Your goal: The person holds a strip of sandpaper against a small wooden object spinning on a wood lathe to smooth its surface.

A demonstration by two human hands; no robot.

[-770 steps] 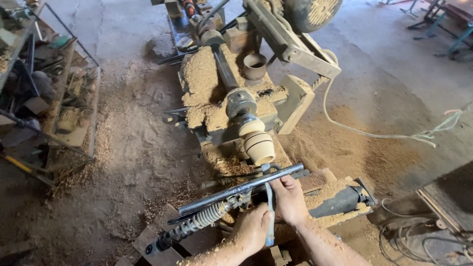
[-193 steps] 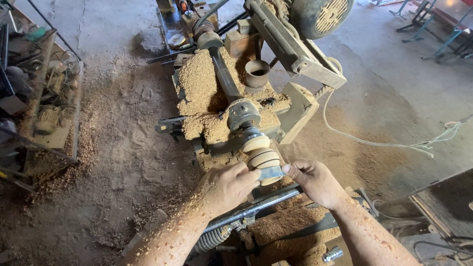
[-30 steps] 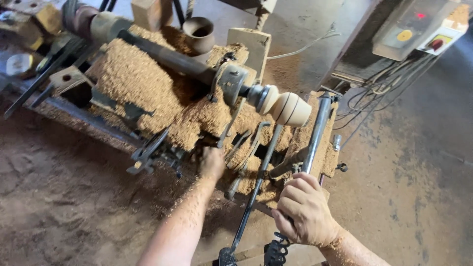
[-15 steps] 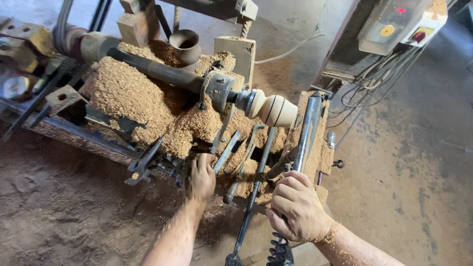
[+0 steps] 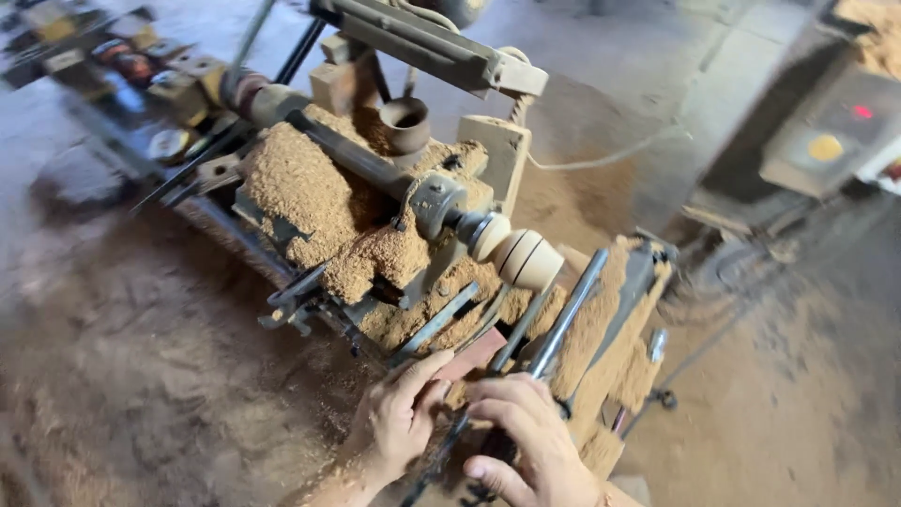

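Left hand (image 5: 399, 422): ours, fingers spread, pinching a reddish flat piece (image 5: 472, 355) just below the lathe bed.
Right hand (image 5: 521, 441): ours, curled around the steel bar (image 5: 561, 324) low on its length.
Workpiece (image 5: 524, 258): pale turned wood on the spindle, just above the bar.
Lathe (image 5: 375, 188): heaped with sawdust (image 5: 296, 192).
Cup (image 5: 405, 124): behind the spindle.

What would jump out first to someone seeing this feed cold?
The pale turned wooden piece mounted on the lathe's spindle stands out at centre, bright against the heaps of sawdust piled over the lathe bed to its left. Below it, the left hand touches a flat reddish-brown piece while the right hand wraps a dark metal bar. A small wooden cup sits behind the sawdust.
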